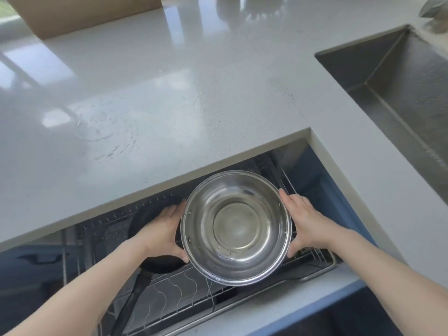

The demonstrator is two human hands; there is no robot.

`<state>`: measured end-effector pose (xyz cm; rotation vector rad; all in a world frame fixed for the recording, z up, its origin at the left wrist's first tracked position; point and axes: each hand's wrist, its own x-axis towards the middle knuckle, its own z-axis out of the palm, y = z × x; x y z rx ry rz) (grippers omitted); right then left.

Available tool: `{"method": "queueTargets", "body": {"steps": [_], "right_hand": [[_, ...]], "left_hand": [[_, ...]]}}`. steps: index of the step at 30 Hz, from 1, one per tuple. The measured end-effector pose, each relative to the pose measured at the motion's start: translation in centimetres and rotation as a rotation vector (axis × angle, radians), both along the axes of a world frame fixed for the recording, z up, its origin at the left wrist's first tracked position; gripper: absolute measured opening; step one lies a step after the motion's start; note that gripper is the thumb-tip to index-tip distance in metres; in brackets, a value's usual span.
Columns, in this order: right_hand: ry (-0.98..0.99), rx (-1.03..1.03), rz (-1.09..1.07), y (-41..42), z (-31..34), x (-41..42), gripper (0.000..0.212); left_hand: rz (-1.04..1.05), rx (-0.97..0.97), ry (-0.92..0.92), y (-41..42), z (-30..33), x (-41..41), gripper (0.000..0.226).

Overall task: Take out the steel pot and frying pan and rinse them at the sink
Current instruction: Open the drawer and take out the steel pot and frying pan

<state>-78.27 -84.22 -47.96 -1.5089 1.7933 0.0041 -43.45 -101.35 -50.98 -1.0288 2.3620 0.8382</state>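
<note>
Steel pot (236, 227) sits in the lower middle of the frame, mouth up and empty, held between both hands over the wire rack (184, 294) of a pulled-out drawer beneath the countertop (169, 93). The left hand (161, 232) grips its left wall and the right hand (305, 223) grips its right wall, fingers wrapped round the sides below the rim. The frying pan (151, 235) lies in the rack, partly hidden under the left hand, its dark handle running toward the lower left. The sink (392, 76) waits at the upper right. Smooth steel walls, held by side pressure alone, could slip if the grip loosens on the way up. The pot also sits close under the counter edge, so a straight lift could knock the rim against it.
</note>
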Motion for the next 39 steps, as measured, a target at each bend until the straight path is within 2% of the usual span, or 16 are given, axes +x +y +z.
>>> {"method": "queueTargets", "body": {"steps": [5,11,15,18,22,26,28,33,39], "right_hand": [[-0.038,0.085,0.038,0.4,3.3,-0.4,0.155],[-0.047,0.237,0.139,0.9,7.8,-1.3,0.152],[-0.079,0.261,0.2,1.3,11.8,-2.0,0.143],[-0.102,0.197,0.2,1.8,16.0,-3.0,0.127],[0.034,0.036,0.178,0.8,20.1,-5.0,0.148],[0.237,-0.11,0.129,-4.6,22.2,-6.9,0.151],[0.315,-0.128,0.097,-8.4,22.3,-7.9,0.156],[0.397,-0.125,0.067,-16.4,20.8,-10.3,0.158],[0.368,0.002,0.064,-21.8,19.1,-12.3,0.163]], "left_hand": [[-0.024,0.03,-0.014,1.9,3.9,0.9,0.155],[-0.001,0.213,-0.012,5.0,9.5,1.8,0.14],[0.031,0.283,0.055,6.5,13.0,1.8,0.137],[0.052,0.236,0.165,6.8,15.5,1.4,0.128],[0.052,0.03,0.286,4.7,18.8,-0.5,0.139],[0.029,-0.22,0.265,-1.1,20.7,-4.6,0.148],[0.037,-0.279,0.244,-4.9,20.7,-6.9,0.15],[0.059,-0.306,0.188,-13.2,19.6,-10.6,0.145],[0.087,-0.213,0.204,-17.3,17.3,-11.7,0.133]]}}
